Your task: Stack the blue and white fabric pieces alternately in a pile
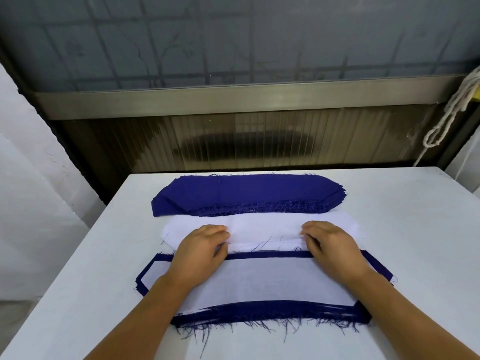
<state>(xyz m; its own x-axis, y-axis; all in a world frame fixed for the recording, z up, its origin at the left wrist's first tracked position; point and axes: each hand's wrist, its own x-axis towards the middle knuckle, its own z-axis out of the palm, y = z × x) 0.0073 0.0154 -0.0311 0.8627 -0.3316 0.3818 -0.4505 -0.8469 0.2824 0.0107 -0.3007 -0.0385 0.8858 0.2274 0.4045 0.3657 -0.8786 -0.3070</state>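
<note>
A stack of blue fabric pieces (246, 190) lies at the far side of the white table (415, 255). In front of it sits a stack of white fabric pieces (265, 227). Nearest me is the mixed pile (259, 279), with a white piece on top and frayed blue edges (267, 311) showing around it. My left hand (200, 252) and my right hand (335, 250) are at the near edge of the white stack. Their fingers are curled and pinch the white fabric there, one hand toward each end.
The table's far edge meets a ribbed glass panel and metal sill (233, 100). A white rope (449, 113) hangs at the right. White cloth hangs along the left side (31, 203). Bare tabletop lies on both sides of the fabric.
</note>
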